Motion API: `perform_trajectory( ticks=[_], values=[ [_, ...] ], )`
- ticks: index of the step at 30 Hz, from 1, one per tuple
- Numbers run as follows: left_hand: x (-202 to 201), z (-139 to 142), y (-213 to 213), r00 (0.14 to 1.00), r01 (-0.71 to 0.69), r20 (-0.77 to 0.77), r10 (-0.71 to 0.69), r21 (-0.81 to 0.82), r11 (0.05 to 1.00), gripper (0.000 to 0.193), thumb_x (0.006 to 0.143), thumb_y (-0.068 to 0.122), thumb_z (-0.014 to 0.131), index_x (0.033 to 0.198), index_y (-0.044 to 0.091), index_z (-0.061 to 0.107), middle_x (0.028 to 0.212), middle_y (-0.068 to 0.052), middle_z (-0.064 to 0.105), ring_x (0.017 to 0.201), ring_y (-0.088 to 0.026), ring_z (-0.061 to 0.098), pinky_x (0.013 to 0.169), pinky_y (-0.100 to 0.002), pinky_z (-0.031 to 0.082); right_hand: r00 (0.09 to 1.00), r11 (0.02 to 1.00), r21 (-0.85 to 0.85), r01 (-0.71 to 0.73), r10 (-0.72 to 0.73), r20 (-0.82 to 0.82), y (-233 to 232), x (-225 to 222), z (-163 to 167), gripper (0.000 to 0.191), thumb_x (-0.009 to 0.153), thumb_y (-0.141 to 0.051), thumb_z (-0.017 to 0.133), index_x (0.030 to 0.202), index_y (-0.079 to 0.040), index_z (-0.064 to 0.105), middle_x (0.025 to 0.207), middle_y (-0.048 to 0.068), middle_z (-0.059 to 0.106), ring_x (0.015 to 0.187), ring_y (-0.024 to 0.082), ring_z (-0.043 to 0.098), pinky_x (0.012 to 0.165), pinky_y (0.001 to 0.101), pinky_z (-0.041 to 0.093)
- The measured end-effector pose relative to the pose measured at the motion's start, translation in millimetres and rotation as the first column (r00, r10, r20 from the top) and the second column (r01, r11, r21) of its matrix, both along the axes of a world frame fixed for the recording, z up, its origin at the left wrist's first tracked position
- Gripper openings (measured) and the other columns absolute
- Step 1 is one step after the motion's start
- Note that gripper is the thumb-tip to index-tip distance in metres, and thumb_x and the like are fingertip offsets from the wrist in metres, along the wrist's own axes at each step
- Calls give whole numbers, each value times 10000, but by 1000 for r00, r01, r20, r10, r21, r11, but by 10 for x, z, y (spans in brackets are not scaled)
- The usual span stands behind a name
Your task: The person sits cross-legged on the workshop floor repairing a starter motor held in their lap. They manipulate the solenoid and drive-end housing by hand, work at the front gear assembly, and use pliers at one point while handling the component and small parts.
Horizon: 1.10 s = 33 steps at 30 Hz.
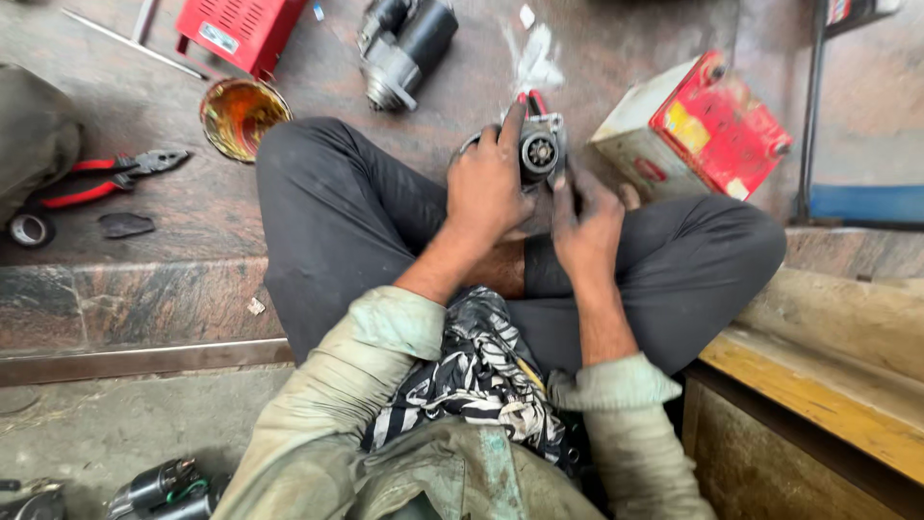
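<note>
1. At the far left, a roll of tape [31, 229] and red-handled pliers [101, 178] are seen lying on the stone floor, well apart from the hands.
2. Further right, a round tin of amber liquid [241, 116] is set beside a red metal box [241, 29], with a second starter motor [402, 40] lying untouched above the knee.
3. The left hand [486, 188] is closed over the top of the small starter motor [539, 149], the forefinger stretched along its side; the unit is held firmly above the crossed legs, its toothed pinion turned toward the camera.
4. The right hand [587, 226] is pressed against the lower right side of the same unit, fingers curled; whether anything small is pinched between them cannot be told, as the fingertips are hidden.
5. The step in hand is judged to be the fitting or inspection of the nose end of the motor, with the part steadied by the left hand.
6. For the next move, a steady hold by the left hand and fine finger work at the housing by the right would be called for.
7. At the right, a red-topped battery [698, 125] is tipped on its side near the knee, beside a yellow-edged step [808, 385].
</note>
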<state>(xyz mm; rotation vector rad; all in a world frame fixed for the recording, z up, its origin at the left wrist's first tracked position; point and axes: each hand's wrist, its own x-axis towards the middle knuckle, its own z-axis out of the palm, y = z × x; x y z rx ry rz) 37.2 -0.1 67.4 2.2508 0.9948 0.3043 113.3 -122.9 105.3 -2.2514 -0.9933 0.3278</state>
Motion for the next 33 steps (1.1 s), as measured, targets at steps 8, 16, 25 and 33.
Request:
perform_trajectory(
  ticks=[8, 16, 25, 33],
  values=[
    [-97, -71, 164, 985, 170, 36, -168, -43, 985, 1036, 579, 142, 822, 1505, 116, 357, 1177, -207, 668, 919, -462, 695, 786, -541, 573, 980, 990, 105, -95, 74, 185, -74, -5, -204, 303, 1001, -70, 602, 1258, 77, 667, 1121, 281, 718, 1059, 422, 713, 1144, 582, 338],
    [-58, -70, 117, 986, 168, 27, -167, -43, 985, 1030, 587, 178, 868, 1487, 108, 371, 1151, -210, 673, 917, -474, 680, 742, -565, 558, 997, 997, 72, 33, -38, 70, -114, -50, -197, 278, 967, -67, 610, 1210, 53, 674, 939, 285, 687, 878, 473, 676, 777, 516, 524],
    [204, -112, -8, 992, 125, 7, -125, -7, 992, 1064, 589, 222, 886, 1488, 25, 352, 1191, -257, 656, 874, -483, 690, 719, -572, 550, 997, 984, 179, 25, -38, 72, -148, 175, -348, 306, 954, -21, 600, 1236, 79, 662, 1116, 307, 707, 1082, 444, 698, 984, 485, 517],
    [153, -143, 110, 996, -23, 86, 34, -122, 992, 865, 706, 306, 885, 1446, 142, 469, 1127, -192, 733, 1015, -464, 688, 831, -558, 553, 973, 973, 193, 124, -80, -218, -103, 98, -348, 302, 1024, -79, 602, 1282, 73, 646, 1083, 263, 723, 934, 347, 706, 838, 403, 547]
  ],
)
